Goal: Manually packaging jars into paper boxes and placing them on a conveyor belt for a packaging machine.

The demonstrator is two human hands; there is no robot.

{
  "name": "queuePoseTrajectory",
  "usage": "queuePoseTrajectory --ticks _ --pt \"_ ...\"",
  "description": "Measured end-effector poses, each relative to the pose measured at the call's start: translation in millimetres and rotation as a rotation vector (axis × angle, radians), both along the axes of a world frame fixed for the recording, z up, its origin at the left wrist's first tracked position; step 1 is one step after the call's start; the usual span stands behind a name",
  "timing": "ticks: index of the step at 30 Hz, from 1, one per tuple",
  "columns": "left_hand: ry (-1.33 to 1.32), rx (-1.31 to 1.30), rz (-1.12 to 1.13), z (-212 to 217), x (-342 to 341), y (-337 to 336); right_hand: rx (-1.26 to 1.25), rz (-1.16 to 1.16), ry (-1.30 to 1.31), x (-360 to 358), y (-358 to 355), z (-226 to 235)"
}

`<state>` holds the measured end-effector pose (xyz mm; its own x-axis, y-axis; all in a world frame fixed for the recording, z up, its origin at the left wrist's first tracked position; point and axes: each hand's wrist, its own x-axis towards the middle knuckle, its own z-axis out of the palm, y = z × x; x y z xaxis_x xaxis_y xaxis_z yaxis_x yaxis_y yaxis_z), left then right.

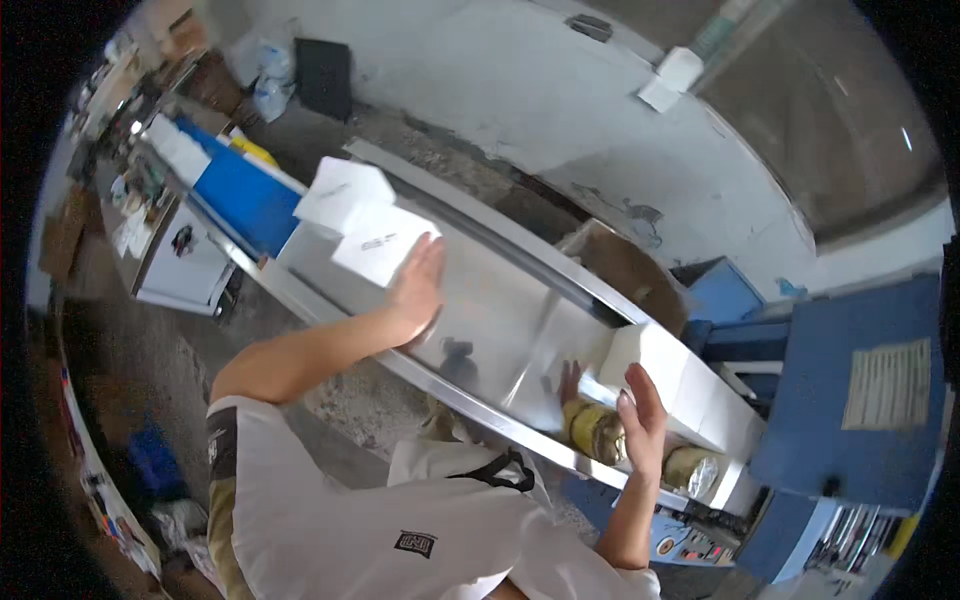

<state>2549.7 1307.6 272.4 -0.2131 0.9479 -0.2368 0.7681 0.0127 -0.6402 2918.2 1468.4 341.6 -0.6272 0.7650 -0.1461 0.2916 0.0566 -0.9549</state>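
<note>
My left hand [418,290] reaches across a shiny metal work surface [490,310], its fingers stretched out against the side of a white box [382,242]. A second white box [345,192] touches that one on its far left side. Raised over the surface's right part, my right hand [645,420] has its fingers extended and holds nothing. Beside it sits a yellowish, shiny-wrapped roll [597,432]. A similar roll [692,470] lies further right. Behind the right hand stands a row of white boxes [690,385].
A blue sheet [250,195] covers the far left end of the surface. Blue metal cabinets [850,390] stand at the right. An open cardboard box [625,262] sits between the surface's far rail [480,225] and the wall. A white panel [185,260] stands at the left.
</note>
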Motion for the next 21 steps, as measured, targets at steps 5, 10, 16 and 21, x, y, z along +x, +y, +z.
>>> queuePoseTrajectory --ticks 5,10,16,21 --pt "-0.747 0.372 0.234 20 53 37 -0.129 0.018 0.052 -2 -1 8" --pt "-1.78 0.518 0.518 21 167 143 -0.069 0.087 0.192 40 8 9" --pt "-1.472 0.38 0.461 59 271 231 -0.072 0.07 0.259 126 26 7" --pt "-1.403 0.4 0.436 63 292 242 -0.135 0.057 0.243 164 40 0"
